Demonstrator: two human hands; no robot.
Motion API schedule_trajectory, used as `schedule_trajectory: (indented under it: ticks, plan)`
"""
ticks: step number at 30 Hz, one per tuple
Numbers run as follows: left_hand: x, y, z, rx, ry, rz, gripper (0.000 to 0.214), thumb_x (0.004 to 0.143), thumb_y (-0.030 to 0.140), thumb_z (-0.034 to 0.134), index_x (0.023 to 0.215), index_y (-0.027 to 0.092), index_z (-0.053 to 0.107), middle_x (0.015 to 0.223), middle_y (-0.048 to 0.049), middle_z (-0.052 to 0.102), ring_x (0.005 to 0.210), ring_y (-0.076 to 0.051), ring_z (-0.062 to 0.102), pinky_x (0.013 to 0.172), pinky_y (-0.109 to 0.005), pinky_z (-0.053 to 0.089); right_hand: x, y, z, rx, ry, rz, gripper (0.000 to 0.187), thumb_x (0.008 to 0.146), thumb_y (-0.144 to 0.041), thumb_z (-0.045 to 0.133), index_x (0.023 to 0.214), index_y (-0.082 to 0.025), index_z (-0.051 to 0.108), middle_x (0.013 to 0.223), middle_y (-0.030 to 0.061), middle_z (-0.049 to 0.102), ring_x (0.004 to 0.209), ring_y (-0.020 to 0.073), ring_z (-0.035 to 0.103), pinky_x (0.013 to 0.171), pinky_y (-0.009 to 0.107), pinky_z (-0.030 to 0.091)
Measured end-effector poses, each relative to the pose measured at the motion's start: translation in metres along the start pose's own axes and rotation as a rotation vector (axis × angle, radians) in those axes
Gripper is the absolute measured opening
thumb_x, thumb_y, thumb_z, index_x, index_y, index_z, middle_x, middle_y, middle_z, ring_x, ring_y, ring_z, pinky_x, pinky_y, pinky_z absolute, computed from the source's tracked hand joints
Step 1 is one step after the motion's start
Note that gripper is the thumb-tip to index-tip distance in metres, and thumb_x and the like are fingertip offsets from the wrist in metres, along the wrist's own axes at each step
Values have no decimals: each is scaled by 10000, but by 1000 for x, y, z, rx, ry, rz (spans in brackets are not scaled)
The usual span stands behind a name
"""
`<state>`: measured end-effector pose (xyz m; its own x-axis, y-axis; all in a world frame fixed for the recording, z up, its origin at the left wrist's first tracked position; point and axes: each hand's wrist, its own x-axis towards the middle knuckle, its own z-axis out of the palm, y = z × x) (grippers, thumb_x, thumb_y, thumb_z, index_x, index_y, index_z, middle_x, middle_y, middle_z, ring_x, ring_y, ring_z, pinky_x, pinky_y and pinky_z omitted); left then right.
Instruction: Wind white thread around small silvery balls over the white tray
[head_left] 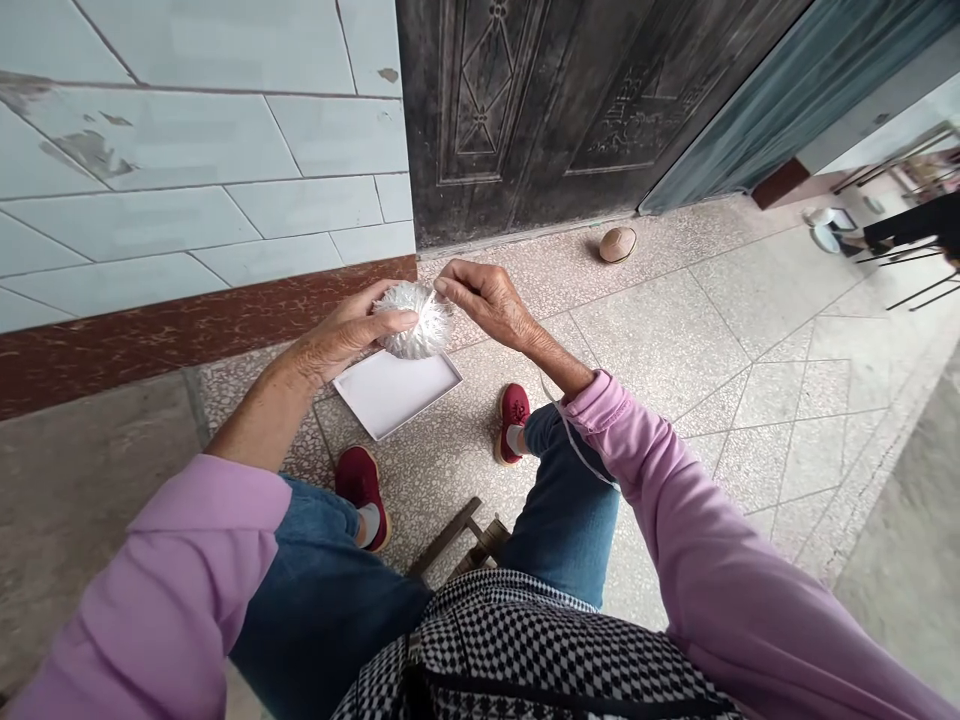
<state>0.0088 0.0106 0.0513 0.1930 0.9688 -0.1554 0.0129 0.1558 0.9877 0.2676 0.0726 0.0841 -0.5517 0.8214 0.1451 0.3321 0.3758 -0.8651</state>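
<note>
My left hand (351, 333) is wrapped round a white fluffy ball (420, 322) made of thin strands, held out in front of me above the floor. My right hand (484, 300) pinches at the ball's upper right side, fingers pressed together on a strand. A thin white thread (574, 440) hangs from my right wrist down across my right knee. Both arms wear pink sleeves.
A flat white tray (396, 390) lies on the speckled floor just beyond my red shoes (512, 415). A dark metal door (570, 110) and a tiled wall (195, 160) stand ahead. A round tan object (617, 244) lies by the door. Wooden stool legs (465, 540) show between my knees.
</note>
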Motion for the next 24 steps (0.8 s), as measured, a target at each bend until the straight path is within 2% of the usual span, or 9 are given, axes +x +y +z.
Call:
schedule_trajectory:
  ticks: [3,6,9,12,14,17,20,24]
  plan:
    - [3,-5,0,-106,-117,-29,743,793,656,1113,1345,225,865,1231,-196,925,1138,-432,889,872,-463,730,1,10,-4,-14,29,7,643,1286,-695,831,823,-301,621,820,35,627,944,258,603,881,404,517]
    - [0,1,5,-200,-188,-42,822,722,743,1115,1285,192,878,1245,-261,924,1289,-543,882,997,-596,782,3,17,-5,9,39,8,658,1304,-687,794,806,-307,589,820,36,641,959,251,606,887,410,513]
    - [-5,19,14,-344,-64,80,965,657,812,1058,1379,199,871,1475,-280,899,1533,-616,781,1116,-695,776,7,20,-1,40,25,15,615,1331,-591,753,808,-306,602,843,33,678,947,227,614,925,412,511]
    - [-4,34,19,-395,113,204,1012,657,854,1017,1492,307,851,1747,-190,821,1783,-607,585,1174,-676,764,5,15,9,34,-26,57,557,1324,-488,766,816,-303,632,840,25,690,943,228,630,933,410,511]
    - [0,35,18,-405,190,201,1061,598,839,1056,1500,327,832,1787,-178,797,1818,-606,534,1161,-651,762,0,7,17,19,-92,75,524,1316,-415,783,822,-299,651,851,26,709,963,237,649,942,409,514]
    - [7,28,14,-416,254,177,1131,521,758,1125,1510,308,811,1741,-208,812,1813,-612,521,1151,-644,752,-6,-3,27,-18,-193,85,468,1287,-286,795,840,-289,653,879,28,721,980,247,669,966,395,515]
    - [8,22,9,-404,285,176,1097,533,734,1133,1488,303,809,1714,-200,825,1821,-587,516,1159,-619,744,-7,-6,31,-67,-244,65,435,1280,-230,756,870,-283,620,895,20,701,977,247,672,983,374,518]
    - [7,19,2,-407,340,178,988,542,767,1124,1344,291,799,1795,-166,782,1802,-533,547,1127,-542,741,-8,-1,33,-119,-274,-22,398,1303,-218,641,918,-284,564,898,11,659,938,242,647,997,380,520]
